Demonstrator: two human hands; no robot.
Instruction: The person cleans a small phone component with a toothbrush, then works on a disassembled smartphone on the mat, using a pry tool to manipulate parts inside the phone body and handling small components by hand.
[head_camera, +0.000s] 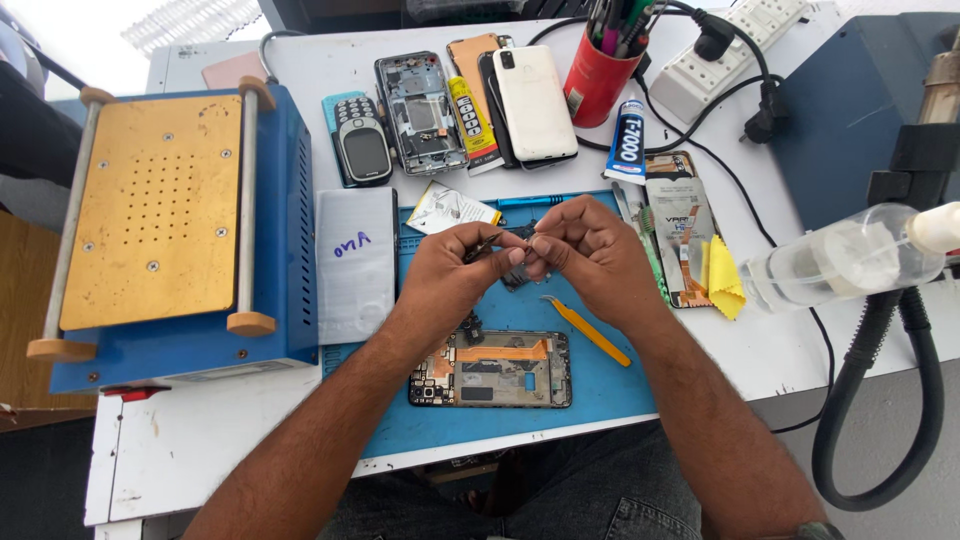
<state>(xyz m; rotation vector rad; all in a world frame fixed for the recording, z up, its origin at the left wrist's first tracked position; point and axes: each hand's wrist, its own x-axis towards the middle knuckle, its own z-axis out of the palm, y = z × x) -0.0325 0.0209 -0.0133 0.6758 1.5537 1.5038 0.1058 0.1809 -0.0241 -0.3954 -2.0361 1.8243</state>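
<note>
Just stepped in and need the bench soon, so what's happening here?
A person sits at a white table, both hands raised over a blue work mat. The left hand and right hand meet fingertip to fingertip, pinching a small dark part too small to identify. Below them an opened phone lies with its insides showing, yellow tweezers beside it. More phones sit further back.

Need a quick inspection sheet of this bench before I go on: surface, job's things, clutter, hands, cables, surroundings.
Surface: blue work mat on white table.
Job's things: small dark part pinched between both hands; opened phone and yellow pry tool on mat.
Clutter: phones, glue tubes, red tool cup.
Grippers: left hand, right hand, both closed on part.
Cables: black leads at power strip.
Surroundings: blue heating plate machine left.
</note>
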